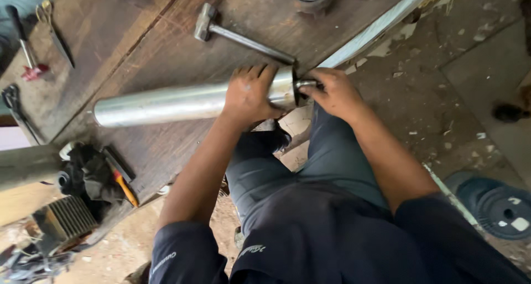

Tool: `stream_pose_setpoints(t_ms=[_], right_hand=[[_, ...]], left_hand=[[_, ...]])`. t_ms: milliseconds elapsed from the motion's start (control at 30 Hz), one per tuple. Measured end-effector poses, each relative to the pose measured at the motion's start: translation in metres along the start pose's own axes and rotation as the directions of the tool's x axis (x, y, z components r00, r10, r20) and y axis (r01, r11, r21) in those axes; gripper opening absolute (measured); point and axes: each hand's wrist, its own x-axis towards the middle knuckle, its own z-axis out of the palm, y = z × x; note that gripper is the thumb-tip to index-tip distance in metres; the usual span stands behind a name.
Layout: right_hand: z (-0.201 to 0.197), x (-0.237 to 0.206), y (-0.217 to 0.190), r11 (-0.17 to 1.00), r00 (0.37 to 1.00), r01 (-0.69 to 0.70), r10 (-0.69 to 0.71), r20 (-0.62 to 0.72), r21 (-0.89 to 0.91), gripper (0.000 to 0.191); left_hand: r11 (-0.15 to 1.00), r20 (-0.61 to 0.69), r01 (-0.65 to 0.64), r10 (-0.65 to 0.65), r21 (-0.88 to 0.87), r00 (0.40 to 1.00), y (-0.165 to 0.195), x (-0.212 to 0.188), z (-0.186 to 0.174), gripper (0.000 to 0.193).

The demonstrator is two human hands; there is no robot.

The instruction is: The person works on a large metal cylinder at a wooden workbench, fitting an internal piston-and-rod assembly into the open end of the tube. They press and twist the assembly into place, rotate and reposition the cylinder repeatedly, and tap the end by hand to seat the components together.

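A long shiny metal cylinder (166, 103) lies across the dark wooden workbench (138, 35). My left hand (250, 93) is wrapped over the cylinder near its right end, pressing it down. My right hand (334, 93) pinches a small metal shaft fitting (306, 84) that sticks out of that end, at the bench's edge. My knees in dark trousers are below the hands.
A steel hammer (232, 35) lies on the bench just behind the cylinder. A red-handled tool (27, 46) and scissors (52, 26) lie far left. Black rags and an orange-handled screwdriver (124, 187) sit at the near left. A dark round disc (500, 206) lies on the dirty floor at right.
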Motion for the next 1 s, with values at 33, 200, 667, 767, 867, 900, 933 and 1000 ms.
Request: stream_pose_setpoints(t_ms=[33,200,667,767,867,900,933,1000], right_hand=[[-0.004,0.000,-0.003,1.000,1.000,0.009,-0.009,0.005,-0.011,0.035],[-0.001,-0.030,-0.009,0.997,0.997,0.004,-0.011,0.083,0.079,0.035],[0.046,-0.008,0.009,0.879,0.939,0.317,-0.238,-0.248,0.355,0.083],[0.074,-0.005,0.027,0.889,0.948,0.316,-0.284,-0.144,0.331,0.092],[0.059,0.003,0.018,0.921,0.972,0.234,-0.210,-0.110,0.313,0.092],[0.053,0.011,0.007,0.913,0.972,0.236,-0.219,-0.090,0.332,0.092],[0.048,0.018,-0.007,0.938,0.972,0.235,-0.220,-0.088,0.256,0.092],[0.033,0.021,-0.037,0.949,0.961,0.276,-0.270,-0.059,0.151,0.084]], left_hand=[[0.999,-0.048,-0.039,0.040,0.020,0.998,0.001,-0.001,0.001,0.093],[0.997,-0.009,-0.072,0.072,0.012,0.997,0.014,-0.014,0.012,0.089],[1.000,0.177,-0.008,0.009,-0.006,0.984,0.008,-0.003,0.015,0.088],[1.000,0.107,0.008,-0.011,0.023,0.994,-0.003,-0.003,0.013,0.090],[1.000,0.124,-0.003,-0.001,0.029,0.992,-0.014,-0.011,0.016,0.098],[0.998,0.083,-0.008,0.003,0.062,0.997,-0.017,-0.016,0.015,0.104],[0.999,0.102,0.009,-0.014,0.049,0.995,-0.019,-0.021,0.015,0.099],[0.997,0.132,0.082,-0.081,0.000,0.988,-0.015,-0.032,0.017,0.100]])
